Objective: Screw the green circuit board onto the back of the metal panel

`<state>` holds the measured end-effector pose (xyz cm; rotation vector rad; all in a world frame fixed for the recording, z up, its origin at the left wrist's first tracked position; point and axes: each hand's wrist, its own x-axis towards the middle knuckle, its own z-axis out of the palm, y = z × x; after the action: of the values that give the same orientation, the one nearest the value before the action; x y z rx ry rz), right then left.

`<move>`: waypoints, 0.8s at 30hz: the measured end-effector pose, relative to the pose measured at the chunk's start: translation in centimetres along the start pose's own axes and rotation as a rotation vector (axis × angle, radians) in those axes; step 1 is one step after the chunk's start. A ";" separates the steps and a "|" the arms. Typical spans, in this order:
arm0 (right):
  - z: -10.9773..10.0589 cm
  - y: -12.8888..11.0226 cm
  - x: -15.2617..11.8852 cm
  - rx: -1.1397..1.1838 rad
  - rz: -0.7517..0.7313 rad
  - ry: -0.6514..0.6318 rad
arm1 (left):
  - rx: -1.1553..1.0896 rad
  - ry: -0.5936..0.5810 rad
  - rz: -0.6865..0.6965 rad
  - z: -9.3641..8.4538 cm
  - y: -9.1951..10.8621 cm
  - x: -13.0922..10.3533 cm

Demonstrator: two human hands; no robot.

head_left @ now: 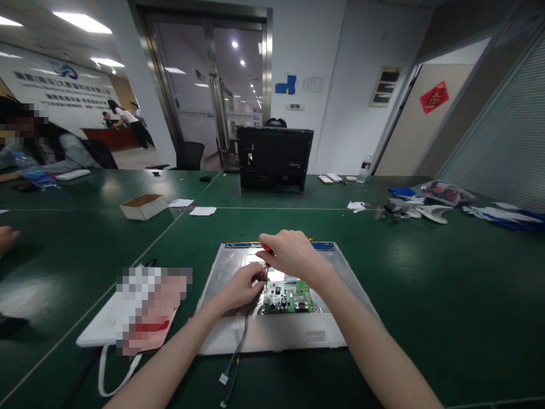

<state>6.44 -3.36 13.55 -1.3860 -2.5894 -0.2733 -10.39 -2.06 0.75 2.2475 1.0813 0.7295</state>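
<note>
While the right hand (293, 255) grips a red-handled screwdriver (268, 249), the left hand (242, 284) pinches narrowly (on what, I cannot tell) beside the circuit board (283, 296). A clear bag (445, 192) contains reddish items.

A wide green counter (426, 284), crossed by pale seams (319, 208), fills the foreground. Behind it, glass doors (183, 96) in a metal frame (267, 68) stand in a white wall (315, 45), with a black chair (189, 154) before them. Leftward, ceiling lights (82, 23) shine above a lettered wall (38, 85) and a red desk (110, 140) on a pale floor (138, 158). At right, a red paper sign (434, 97) hangs on a beige door (413, 136) near grey blinds (506, 125).
</note>
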 end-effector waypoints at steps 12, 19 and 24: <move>0.1 0.1 0.1 0.027 -0.002 0.011 | 0.005 0.000 -0.015 0.1 -0.1 0.0; -0.1 -0.2 -0.2 0.079 -0.042 -0.016 | -0.007 0.008 -0.013 0.3 -0.4 0.0; -0.2 -0.3 -0.2 0.047 -0.027 -0.015 | 0.008 0.007 -0.031 0.4 -0.5 0.0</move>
<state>6.27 -3.74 13.67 -1.3438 -2.6102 -0.2050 -10.38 -1.88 0.16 2.2316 1.1214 0.7215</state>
